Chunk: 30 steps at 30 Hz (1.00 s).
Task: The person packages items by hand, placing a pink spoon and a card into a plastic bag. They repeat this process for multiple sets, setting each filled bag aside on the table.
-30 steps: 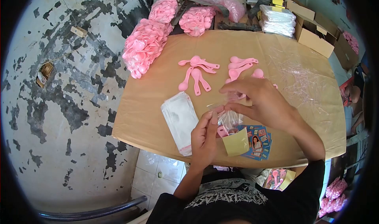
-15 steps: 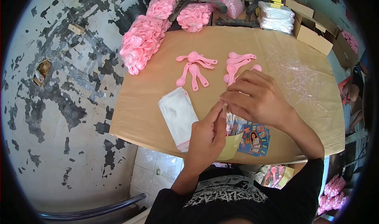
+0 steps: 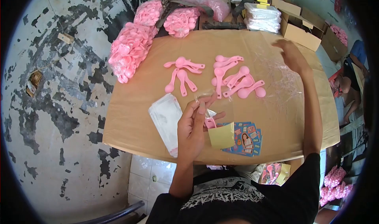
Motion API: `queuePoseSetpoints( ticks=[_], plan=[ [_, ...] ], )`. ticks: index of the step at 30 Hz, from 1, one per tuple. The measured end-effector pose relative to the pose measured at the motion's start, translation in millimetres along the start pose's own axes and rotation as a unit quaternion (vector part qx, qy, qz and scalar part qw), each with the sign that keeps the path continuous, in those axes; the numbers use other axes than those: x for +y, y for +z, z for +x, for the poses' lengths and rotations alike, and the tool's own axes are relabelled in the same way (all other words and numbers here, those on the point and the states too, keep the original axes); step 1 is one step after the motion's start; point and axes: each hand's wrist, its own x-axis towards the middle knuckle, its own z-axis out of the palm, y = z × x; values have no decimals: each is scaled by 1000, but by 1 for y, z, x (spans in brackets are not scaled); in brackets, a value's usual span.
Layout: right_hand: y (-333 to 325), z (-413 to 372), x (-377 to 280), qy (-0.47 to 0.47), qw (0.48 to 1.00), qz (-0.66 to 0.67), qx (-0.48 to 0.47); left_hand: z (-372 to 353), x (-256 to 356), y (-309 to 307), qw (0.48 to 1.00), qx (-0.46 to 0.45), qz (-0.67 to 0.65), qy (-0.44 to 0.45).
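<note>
My left hand [image 3: 192, 125] holds a clear plastic bag, its thumb pressed to the fingers. In or behind the bag show a pink measuring spoon's handle [image 3: 210, 123] and a yellow card [image 3: 221, 136]. My right hand [image 3: 292, 55] is stretched out at the table's far right, fingers extended and somewhat blurred, above a heap of thin clear plastic strips [image 3: 278, 76]. Pink measuring spoons lie in two groups, a left one [image 3: 182, 76] and a right one [image 3: 237, 80]. Printed blue cards [image 3: 248, 140] are beside the yellow card. Left of my left hand sits a stack of clear bags [image 3: 165, 123].
Large bags of pink spoons [image 3: 132, 50] stand at the back left of the brown-covered table [image 3: 134, 121]. Packs of clear bags [image 3: 262, 18] and an open cardboard box [image 3: 302, 34] are at the back right. Another person [image 3: 349, 82] sits at the far right.
My right hand has left my left hand and swung to the far right, its fingers now extended. My left hand keeps the bag. The view has shifted slightly.
</note>
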Motion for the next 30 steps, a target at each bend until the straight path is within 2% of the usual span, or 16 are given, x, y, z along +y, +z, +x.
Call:
queuePoseSetpoints(
  ticks=[1, 2, 3, 4, 5, 7, 10, 13, 16, 19, 22, 25, 28, 30],
  plan=[
    [-8, 8, -10, 41, 987, 152, -23, 3, -1, -1, 1000, -1, 7, 6],
    [-31, 22, -35, 80, 949, 301, -50, 6, -1, -1, 999, 4, 30, 19],
    [-52, 33, -62, 115, 886, 443, -78, 10, -1, 1, 998, 11, 52, 31],
    [-66, 30, -94, 87, 849, 504, -132, 12, -2, 2, 996, 19, 74, 42],
    [-81, 34, -115, 35, 809, 506, -298, 14, -3, 3, 996, 17, 75, 51],
    [-90, 27, -171, -2, 775, 518, -362, 19, -7, 2, 994, 12, 79, 75],
    [-70, 21, -198, -4, 749, 600, -281, 15, -9, -2, 997, 59, 17, 56],
    [-60, 14, -204, 39, 713, 660, -232, 6, -17, -22, 999, 28, -7, -43],
    [-55, 13, -205, 47, 671, 703, -233, 3, -18, -18, 998, 51, -27, -20],
    [-52, 15, -202, 26, 686, 688, -236, 5, -16, -21, 998, 36, -43, -18],
    [-51, 14, -199, 61, 674, 706, -208, 5, -13, -20, 998, -27, -46, -14],
    [-58, 12, -193, 132, 670, 691, -239, 3, -18, -25, 998, -28, -55, -27],
    [-54, 5, -184, 87, 636, 735, -216, 0, -14, -24, 996, -42, 67, 32],
    [-51, 4, -180, 6, 710, 681, -180, -2, -11, -24, 993, -58, 95, 47]
  ],
)
